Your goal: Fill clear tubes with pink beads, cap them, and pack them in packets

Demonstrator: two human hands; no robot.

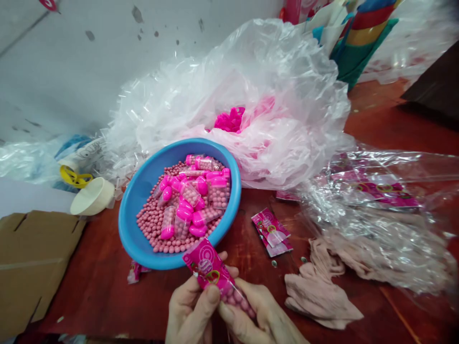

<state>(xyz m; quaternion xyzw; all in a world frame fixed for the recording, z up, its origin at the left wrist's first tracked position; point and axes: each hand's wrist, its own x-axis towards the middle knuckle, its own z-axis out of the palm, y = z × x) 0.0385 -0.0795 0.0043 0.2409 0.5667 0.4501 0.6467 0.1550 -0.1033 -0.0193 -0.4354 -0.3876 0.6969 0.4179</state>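
Note:
Both hands meet at the front edge of the table, below the bowl. My left hand [195, 306] pinches a pink printed plastic sleeve [206, 260] between thumb and fingers. The sleeve's lower end surrounds part of a clear tube [238, 298] filled with pink balls, which my right hand [260, 310] grips. The tube's far end is hidden by the sleeve. Just beyond stands a blue bowl [125, 234] of loose pink balls [152, 229]. Several filled clear tubes with bright pink caps [190, 193] lie on top of them. A small stack of flat pink sleeves [270, 229] rests to the right.
A large crumpled clear bag [287, 71] with pink pieces [229, 119] fills the back. At right lie a plastic bag of sleeves [387, 191] and a beige cloth [319, 296]. Left are a white cup [95, 196], yellow-handled scissors [75, 177] and folded cardboard [36, 263].

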